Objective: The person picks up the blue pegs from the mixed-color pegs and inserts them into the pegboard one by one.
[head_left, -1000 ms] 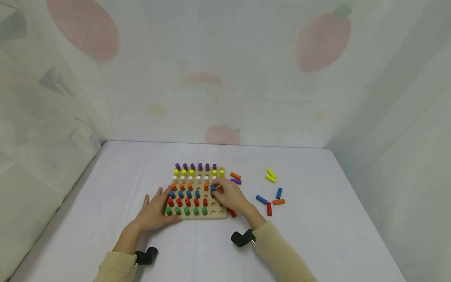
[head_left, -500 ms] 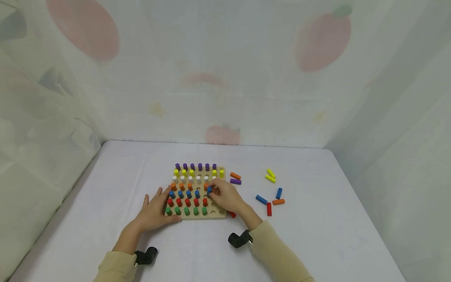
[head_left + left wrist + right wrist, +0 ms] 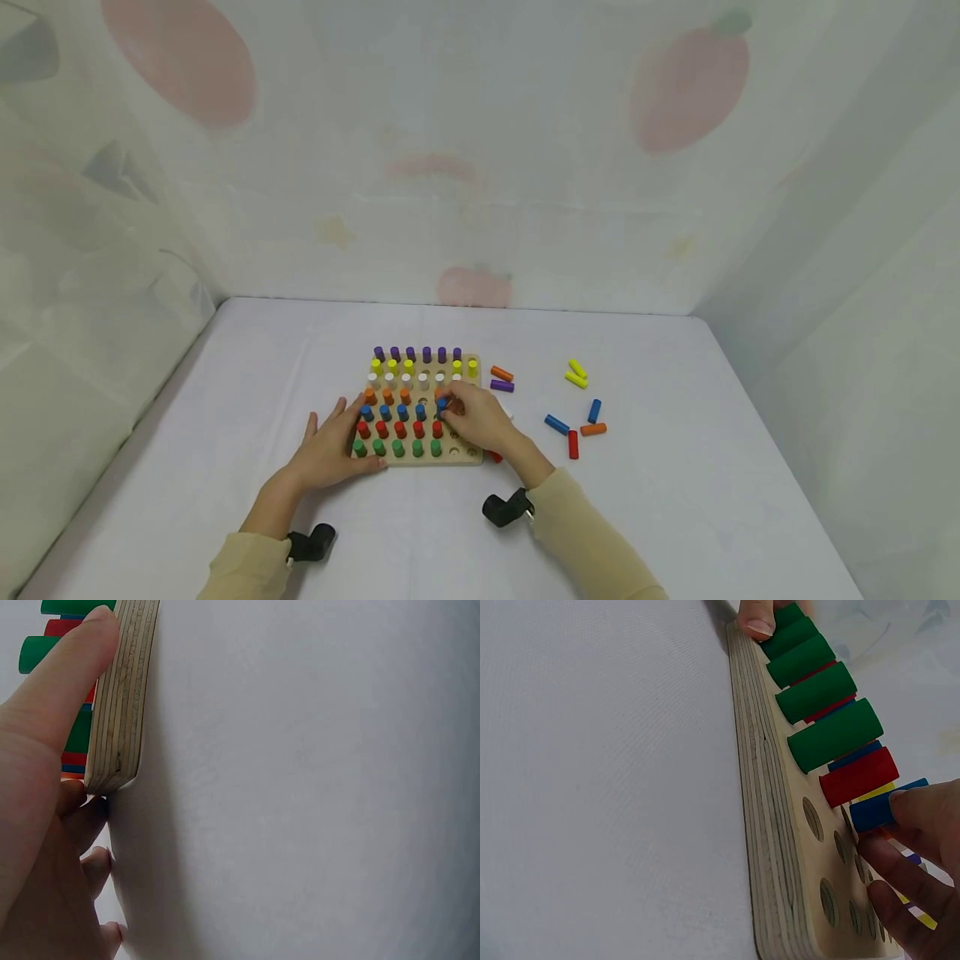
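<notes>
The pale table (image 3: 675, 500) bears scattered pegs (image 3: 557, 424), right hand (image 3: 478, 414) pinching a blue peg (image 3: 871, 812), left hand (image 3: 324, 452) spread.

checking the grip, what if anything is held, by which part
Right hand: a blue peg, by its sides. Left hand touches the pegboard at one corner.

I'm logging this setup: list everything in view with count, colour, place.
Table: 1, white, centre
Printed cloth: count unclear, whitish, behind table
Pegboard: 1, pale wood, on table
Standing pegs: 35 visible (6 purple, 5 yellow, 6 white, 4 orange, 4 blue, 5 red, 5 green), in pegboard
Pinched peg: 1, blue, at pegboard
Loose pegs: 9 clearly visible (2 orange, 1 purple, 2 yellow, 2 blue, 2 red), right of pegboard
Wrist cameras: 2, black, at cuffs
Sleeves: 2, beige, near edge
Left hand: 1, at pegboard's near left corner
Right hand: 1, on the pinched peg
</notes>
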`<move>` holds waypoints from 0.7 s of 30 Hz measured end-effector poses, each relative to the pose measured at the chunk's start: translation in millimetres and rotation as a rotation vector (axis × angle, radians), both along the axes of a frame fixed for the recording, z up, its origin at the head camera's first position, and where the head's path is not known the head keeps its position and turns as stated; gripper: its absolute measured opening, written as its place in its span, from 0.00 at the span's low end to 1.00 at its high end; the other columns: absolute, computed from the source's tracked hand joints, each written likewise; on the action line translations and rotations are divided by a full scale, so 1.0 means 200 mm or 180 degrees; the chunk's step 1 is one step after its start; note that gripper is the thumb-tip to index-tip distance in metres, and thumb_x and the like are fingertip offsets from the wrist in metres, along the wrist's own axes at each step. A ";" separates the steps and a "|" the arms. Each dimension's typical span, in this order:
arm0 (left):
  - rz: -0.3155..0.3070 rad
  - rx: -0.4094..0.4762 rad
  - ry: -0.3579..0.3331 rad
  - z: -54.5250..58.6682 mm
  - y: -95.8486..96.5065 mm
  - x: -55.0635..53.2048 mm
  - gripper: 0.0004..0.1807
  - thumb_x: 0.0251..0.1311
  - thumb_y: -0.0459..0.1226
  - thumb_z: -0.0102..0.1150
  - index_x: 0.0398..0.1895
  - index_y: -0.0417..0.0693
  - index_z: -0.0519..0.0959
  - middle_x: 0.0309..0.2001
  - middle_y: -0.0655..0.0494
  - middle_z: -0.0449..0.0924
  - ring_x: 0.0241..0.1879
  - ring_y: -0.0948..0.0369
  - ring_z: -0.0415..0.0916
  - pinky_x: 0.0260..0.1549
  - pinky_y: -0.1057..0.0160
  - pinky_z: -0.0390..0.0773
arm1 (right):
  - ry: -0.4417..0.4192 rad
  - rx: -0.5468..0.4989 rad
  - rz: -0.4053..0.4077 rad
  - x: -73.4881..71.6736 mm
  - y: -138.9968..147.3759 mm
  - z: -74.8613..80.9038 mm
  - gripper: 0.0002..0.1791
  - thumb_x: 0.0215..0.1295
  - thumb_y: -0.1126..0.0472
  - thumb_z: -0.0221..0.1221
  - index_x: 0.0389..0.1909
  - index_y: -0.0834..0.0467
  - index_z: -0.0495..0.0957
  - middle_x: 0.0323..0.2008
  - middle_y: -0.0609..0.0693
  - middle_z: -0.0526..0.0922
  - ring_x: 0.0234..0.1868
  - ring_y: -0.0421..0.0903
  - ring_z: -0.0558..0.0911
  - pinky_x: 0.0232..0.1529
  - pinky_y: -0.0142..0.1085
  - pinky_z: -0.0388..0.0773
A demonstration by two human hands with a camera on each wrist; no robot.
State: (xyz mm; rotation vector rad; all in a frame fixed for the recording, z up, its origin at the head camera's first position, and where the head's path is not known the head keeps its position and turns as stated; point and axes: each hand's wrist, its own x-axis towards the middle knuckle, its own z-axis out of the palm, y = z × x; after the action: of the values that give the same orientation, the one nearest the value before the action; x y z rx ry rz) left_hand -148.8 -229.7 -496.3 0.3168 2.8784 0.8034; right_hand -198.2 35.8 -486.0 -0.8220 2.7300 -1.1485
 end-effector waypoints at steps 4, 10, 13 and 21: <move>0.0009 -0.0004 0.0013 0.00 0.00 0.00 0.63 0.35 0.63 0.68 0.71 0.41 0.51 0.67 0.38 0.58 0.69 0.38 0.42 0.59 0.30 0.31 | 0.0000 0.0024 -0.0008 0.00 -0.01 0.00 0.11 0.61 0.62 0.59 0.45 0.56 0.76 0.36 0.44 0.80 0.35 0.35 0.77 0.39 0.25 0.76; 0.0011 -0.0007 0.0043 0.00 0.00 0.00 0.62 0.35 0.63 0.68 0.70 0.40 0.51 0.67 0.38 0.58 0.69 0.38 0.42 0.59 0.30 0.32 | 0.0037 0.0067 0.0007 0.00 -0.01 0.00 0.12 0.61 0.61 0.59 0.46 0.54 0.76 0.37 0.44 0.81 0.36 0.35 0.77 0.39 0.24 0.76; 0.0000 -0.0004 0.0051 0.00 0.00 0.00 0.62 0.35 0.63 0.67 0.70 0.40 0.51 0.67 0.38 0.58 0.69 0.38 0.42 0.59 0.30 0.32 | 0.0059 0.0087 0.0016 0.00 -0.01 0.00 0.12 0.61 0.61 0.59 0.46 0.54 0.76 0.36 0.44 0.81 0.35 0.34 0.77 0.39 0.24 0.75; -0.0005 -0.0007 0.0042 -0.01 0.00 0.00 0.63 0.34 0.63 0.67 0.70 0.41 0.51 0.67 0.38 0.58 0.69 0.38 0.42 0.59 0.30 0.32 | 0.0015 0.0122 0.0046 0.00 -0.01 0.00 0.12 0.61 0.60 0.59 0.46 0.53 0.76 0.38 0.45 0.81 0.36 0.34 0.77 0.39 0.23 0.75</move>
State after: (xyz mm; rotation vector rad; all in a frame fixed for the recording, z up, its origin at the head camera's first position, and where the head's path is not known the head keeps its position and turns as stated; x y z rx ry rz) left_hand -149.6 -230.6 -497.8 0.3251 2.8905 0.8010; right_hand -198.5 34.4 -486.1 -0.8391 2.7362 -1.0893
